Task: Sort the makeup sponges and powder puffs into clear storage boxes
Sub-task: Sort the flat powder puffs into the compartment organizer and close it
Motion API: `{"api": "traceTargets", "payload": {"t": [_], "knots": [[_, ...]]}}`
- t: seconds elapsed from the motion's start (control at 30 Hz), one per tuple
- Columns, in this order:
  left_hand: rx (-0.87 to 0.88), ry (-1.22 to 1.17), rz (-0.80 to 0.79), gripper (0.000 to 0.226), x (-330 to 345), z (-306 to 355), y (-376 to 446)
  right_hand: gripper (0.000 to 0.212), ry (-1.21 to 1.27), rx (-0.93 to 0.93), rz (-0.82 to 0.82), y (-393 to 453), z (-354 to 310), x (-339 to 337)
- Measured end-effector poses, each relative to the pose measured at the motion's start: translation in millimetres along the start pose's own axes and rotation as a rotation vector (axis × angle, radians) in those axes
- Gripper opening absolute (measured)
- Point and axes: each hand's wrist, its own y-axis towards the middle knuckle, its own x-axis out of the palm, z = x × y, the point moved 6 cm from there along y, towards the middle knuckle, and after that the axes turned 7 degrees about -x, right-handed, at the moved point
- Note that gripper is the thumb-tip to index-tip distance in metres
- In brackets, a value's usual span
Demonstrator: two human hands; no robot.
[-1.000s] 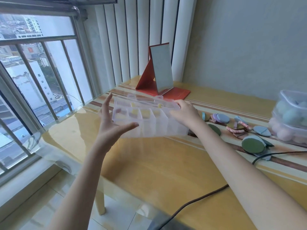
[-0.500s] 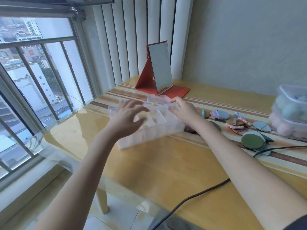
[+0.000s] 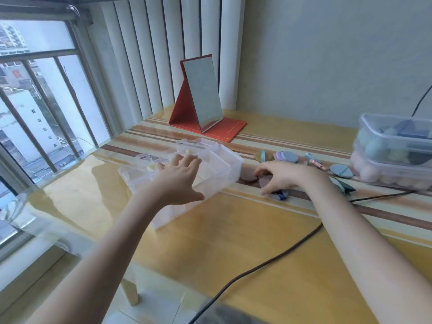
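Right now, the left hand (image 3: 180, 177) is lying flat over the near side of the clear box (image 3: 224, 170), fingers straight and spread, thumb pointing toward the box's front wall; it is gripping nothing. The box is sitting on the table (image 3: 233, 230), its inner dividers showing, with a small yellowish piece (image 3: 189, 151) lying in a far compartment.

The right hand (image 3: 282, 176) is reaching down just beside the box's right end, fingers curled over a brown puff (image 3: 248, 174) that is lying flat on the striped runner (image 3: 374, 213). Whether the fingertips are actually pinching that puff is not something I can tell; they are touching or almost touching its edge. A dark blue piece (image 3: 280, 195) is lying under the heel of this hand.

Further right along the runner, loose puffs are lying in a scatter: a lilac one (image 3: 288, 156), a blue one (image 3: 341, 170) and a dark green one (image 3: 343, 185), with others too blurred to name. At the table's right edge two stacked tubs (image 3: 395, 155) are standing, the upper holding greenish sponges, the lower holding pink ones.

A red folding mirror (image 3: 203, 106) is standing upright at the back of the table. A black cable (image 3: 268, 263) is trailing across the tabletop toward the near edge.
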Motion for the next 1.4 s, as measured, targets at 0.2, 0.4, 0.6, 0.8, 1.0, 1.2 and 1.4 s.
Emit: {"api": "traceTargets", "payload": {"t": [0.2,0.4,0.6,0.8,1.0,1.2,1.4], "knots": [[-0.003,-0.121,0.072,0.073,-6.0,5.3,-9.6,0.055,-0.145,0.021,0.312,12.2,1.5,14.5],[0.039,-0.267,0.092,0.075,-11.1,16.7,-1.5,0.034,-0.071,-0.047,0.619,9.1,12.7,8.8],[0.174,-0.294,0.373,0.073,-31.9,68.6,14.0,0.011,0.463,-0.183,0.63,1.1,27.9,-10.0],[0.212,-0.498,0.253,0.041,-22.4,130.3,52.6,0.027,0.687,-0.252,0.502,3.4,30.0,-5.7],[-0.02,-1.137,0.408,0.015,-28.8,98.8,58.7,0.039,0.419,-0.084,0.229,-11.3,36.9,-14.8],[-0.219,-1.728,0.131,0.013,-13.1,83.9,66.0,0.03,0.154,-0.006,0.07,-6.2,18.6,-7.6],[-0.156,-1.561,0.201,0.024,-14.9,88.4,65.7,0.018,0.456,-0.101,0.587,-13.3,23.4,-45.4]]}}
